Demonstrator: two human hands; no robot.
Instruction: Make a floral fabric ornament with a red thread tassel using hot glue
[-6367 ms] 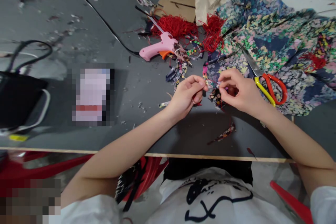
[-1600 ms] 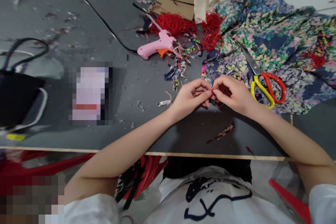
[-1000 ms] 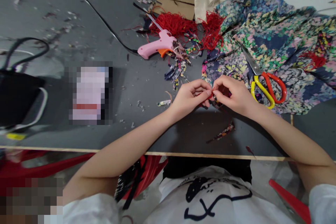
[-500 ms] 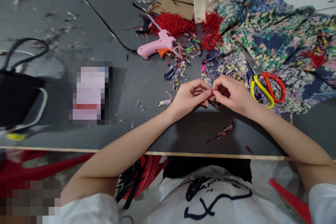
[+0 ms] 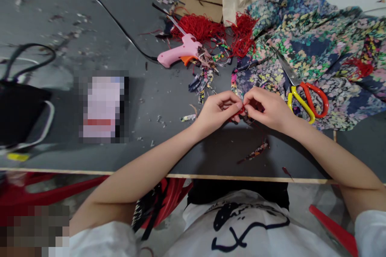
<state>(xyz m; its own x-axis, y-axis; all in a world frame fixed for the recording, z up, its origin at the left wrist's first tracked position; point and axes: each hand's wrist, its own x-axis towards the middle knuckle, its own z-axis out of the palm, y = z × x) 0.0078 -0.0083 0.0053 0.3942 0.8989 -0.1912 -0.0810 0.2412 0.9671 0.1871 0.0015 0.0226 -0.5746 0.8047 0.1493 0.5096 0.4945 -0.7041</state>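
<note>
Table [image 5: 169,156], grey, near edge in front of a white printed shirt [image 5: 241,229]. Fabric strip [image 5: 255,152] lies loose just inside that edge, right of centre. Past it, hands together: left hand [image 5: 221,107] pinches red thread [image 5: 241,110] between thumb and index, other fingers curled; right hand [image 5: 265,104] pinches at the same spot, fingertips right up against the left's. Thread sits between the two pinches, mostly hidden by fingers. Scissors [image 5: 314,100], one red and one yellow handle, lie just right of the right hand on floral cloth [image 5: 319,64], blades pointing far left. Farther, left of the cloth: pink glue gun [image 5: 181,51], front end by fabric scraps [image 5: 208,74], black cord [image 5: 120,28] running far left. Behind it, red thread pile [image 5: 200,28], then cardboard [image 5: 208,8].
</note>
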